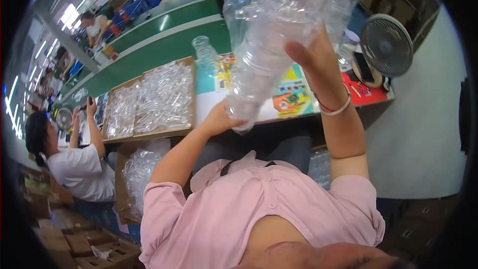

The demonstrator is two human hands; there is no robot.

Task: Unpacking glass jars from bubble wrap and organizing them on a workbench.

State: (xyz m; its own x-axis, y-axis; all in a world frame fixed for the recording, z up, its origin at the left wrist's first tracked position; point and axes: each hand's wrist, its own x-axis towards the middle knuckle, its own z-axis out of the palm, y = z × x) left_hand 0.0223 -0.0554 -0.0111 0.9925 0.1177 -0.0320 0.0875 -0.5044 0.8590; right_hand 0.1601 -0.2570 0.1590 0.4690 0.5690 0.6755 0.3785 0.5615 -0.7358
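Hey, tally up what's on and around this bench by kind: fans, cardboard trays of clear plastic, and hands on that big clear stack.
Round grey desk fans: 2
Flat cardboard tray of clear plastic shells: 1
Hands on the tall clear plastic stack: 2, left hand, right hand
Total: 5

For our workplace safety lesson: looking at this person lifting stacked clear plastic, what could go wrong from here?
1. The tall stack of clear moulded plastic trays is tilted, held only by the left hand at its lower end and the right hand at its side; it might slide apart.
2. It could knock the small white desk fan nearby.
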